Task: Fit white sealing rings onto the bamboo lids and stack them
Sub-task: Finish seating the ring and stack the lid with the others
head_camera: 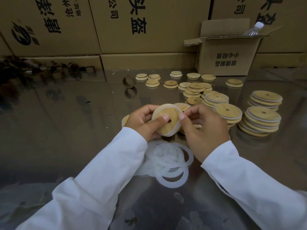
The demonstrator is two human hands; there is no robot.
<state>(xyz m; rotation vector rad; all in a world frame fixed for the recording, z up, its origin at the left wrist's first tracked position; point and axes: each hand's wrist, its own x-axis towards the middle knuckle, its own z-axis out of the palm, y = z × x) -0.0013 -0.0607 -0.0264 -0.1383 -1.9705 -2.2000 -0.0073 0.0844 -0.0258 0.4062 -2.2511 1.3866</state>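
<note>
A round bamboo lid (167, 113) with a small centre hole is held tilted above the table, a white sealing ring (172, 131) around its edge. My left hand (142, 122) grips the lid from the left, thumb on its face. My right hand (204, 128) pinches the lid's right edge and the ring. A pile of loose white rings (171, 163) lies below the hands. Stacks of ringed lids (260, 122) stand to the right. Bare lids (192, 87) lie scattered behind.
The shiny metal table (74, 122) reflects the cartons. An open cardboard box (227, 58) with a plastic bottle (254, 29) stands at the back right. Large cartons (132, 25) wall the back. Brown tape cores (129, 81) lie at the back and the left.
</note>
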